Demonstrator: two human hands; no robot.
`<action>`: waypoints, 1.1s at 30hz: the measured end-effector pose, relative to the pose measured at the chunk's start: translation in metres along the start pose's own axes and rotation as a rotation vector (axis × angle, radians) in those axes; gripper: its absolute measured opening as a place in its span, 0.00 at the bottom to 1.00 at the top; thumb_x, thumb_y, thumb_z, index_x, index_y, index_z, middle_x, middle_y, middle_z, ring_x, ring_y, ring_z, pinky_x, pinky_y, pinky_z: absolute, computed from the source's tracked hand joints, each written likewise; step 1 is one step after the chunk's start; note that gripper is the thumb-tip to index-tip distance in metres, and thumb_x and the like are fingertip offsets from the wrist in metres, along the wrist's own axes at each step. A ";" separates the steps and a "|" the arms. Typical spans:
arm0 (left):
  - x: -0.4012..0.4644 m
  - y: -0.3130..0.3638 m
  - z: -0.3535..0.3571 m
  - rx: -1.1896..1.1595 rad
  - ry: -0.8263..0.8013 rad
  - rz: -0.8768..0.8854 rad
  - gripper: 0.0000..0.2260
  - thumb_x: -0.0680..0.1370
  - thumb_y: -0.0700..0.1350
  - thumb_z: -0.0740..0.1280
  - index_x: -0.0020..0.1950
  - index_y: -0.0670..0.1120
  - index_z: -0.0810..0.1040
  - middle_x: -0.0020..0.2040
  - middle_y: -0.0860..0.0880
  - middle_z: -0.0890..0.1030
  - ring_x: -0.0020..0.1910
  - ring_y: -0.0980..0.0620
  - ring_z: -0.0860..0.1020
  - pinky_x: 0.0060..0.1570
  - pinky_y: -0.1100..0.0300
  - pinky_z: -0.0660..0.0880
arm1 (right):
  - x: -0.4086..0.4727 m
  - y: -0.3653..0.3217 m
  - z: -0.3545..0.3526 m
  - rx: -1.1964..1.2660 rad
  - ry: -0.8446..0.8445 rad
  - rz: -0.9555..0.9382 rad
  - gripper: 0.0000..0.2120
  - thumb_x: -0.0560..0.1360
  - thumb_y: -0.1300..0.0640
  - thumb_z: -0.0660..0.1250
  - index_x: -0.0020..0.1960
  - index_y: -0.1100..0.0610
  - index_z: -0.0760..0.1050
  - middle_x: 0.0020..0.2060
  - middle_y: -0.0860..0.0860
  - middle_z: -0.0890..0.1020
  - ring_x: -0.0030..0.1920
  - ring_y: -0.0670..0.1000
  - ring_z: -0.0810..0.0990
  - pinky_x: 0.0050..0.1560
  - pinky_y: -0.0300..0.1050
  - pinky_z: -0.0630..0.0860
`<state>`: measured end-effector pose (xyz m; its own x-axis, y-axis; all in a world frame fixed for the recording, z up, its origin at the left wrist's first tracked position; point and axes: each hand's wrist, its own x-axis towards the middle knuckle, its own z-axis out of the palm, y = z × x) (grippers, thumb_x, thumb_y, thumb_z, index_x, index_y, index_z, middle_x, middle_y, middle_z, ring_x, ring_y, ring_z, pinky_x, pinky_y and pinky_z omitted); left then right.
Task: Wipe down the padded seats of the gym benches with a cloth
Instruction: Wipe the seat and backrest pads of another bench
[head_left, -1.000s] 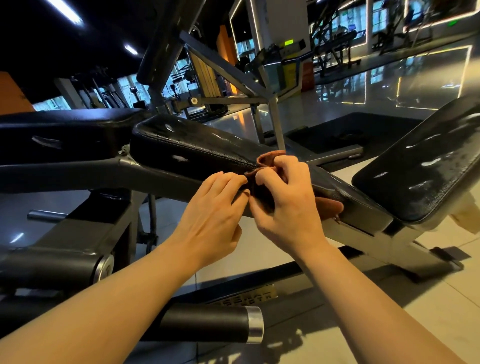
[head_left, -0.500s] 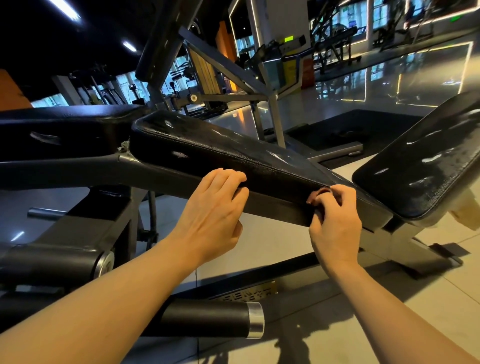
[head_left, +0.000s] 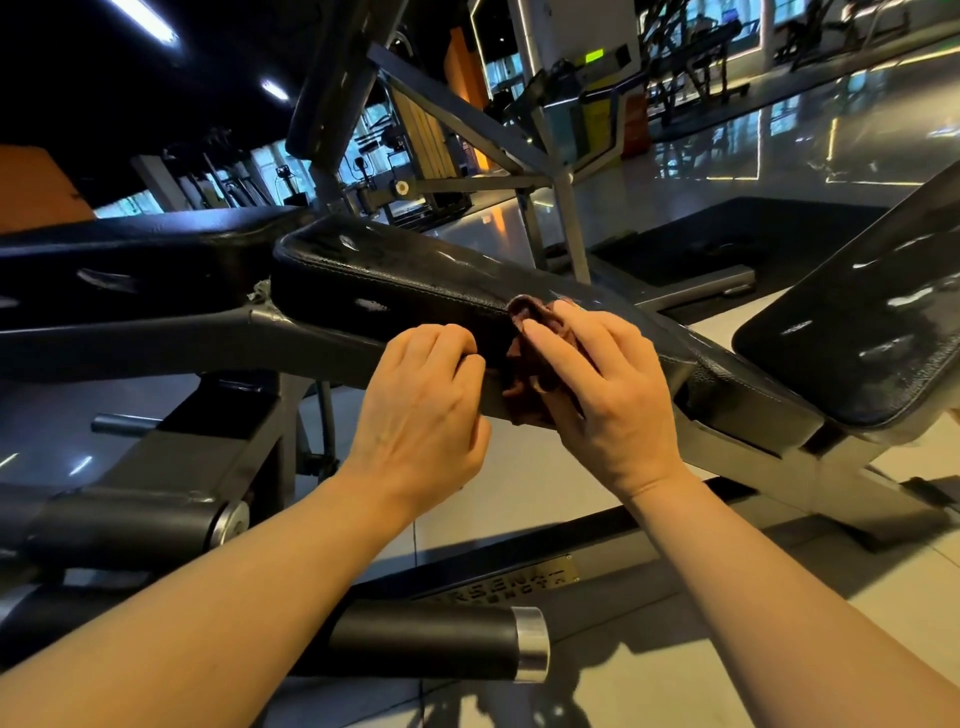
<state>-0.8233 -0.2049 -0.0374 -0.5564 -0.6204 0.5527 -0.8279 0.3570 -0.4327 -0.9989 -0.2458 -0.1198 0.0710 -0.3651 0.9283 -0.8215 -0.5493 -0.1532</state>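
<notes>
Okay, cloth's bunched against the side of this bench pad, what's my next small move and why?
Probably slide the right hand with the brown cloth along the pad's side edge toward the left hand. The cloth is pressed to that edge mid-pad, and the stretch beyond the left hand shows pale marks.

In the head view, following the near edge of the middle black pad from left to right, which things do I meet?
Left hand resting on the pad's edge → brown cloth → right hand gripping the cloth → neighbouring black pad.
</notes>
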 end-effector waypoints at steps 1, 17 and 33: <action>0.000 0.001 0.000 0.004 -0.008 0.005 0.12 0.70 0.45 0.67 0.49 0.41 0.79 0.50 0.44 0.77 0.52 0.45 0.75 0.55 0.51 0.72 | -0.002 0.000 -0.001 -0.011 -0.003 -0.002 0.24 0.76 0.56 0.66 0.71 0.57 0.70 0.66 0.60 0.74 0.64 0.59 0.71 0.62 0.52 0.71; 0.000 0.005 -0.007 -0.029 -0.040 0.042 0.13 0.70 0.44 0.67 0.52 0.40 0.81 0.55 0.44 0.79 0.56 0.46 0.74 0.59 0.55 0.67 | 0.031 -0.028 -0.007 0.033 0.047 0.182 0.17 0.71 0.58 0.64 0.58 0.61 0.77 0.51 0.59 0.78 0.49 0.59 0.75 0.44 0.45 0.73; -0.001 0.010 -0.006 -0.035 -0.113 0.128 0.21 0.70 0.46 0.63 0.60 0.40 0.79 0.61 0.43 0.77 0.62 0.45 0.73 0.65 0.53 0.68 | 0.025 -0.027 -0.014 0.080 0.025 0.179 0.18 0.73 0.57 0.62 0.61 0.60 0.77 0.54 0.59 0.78 0.53 0.58 0.75 0.49 0.41 0.69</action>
<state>-0.8311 -0.1967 -0.0378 -0.6478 -0.6421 0.4099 -0.7535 0.4612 -0.4686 -0.9832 -0.2299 -0.0878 -0.0870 -0.4439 0.8919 -0.7723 -0.5355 -0.3418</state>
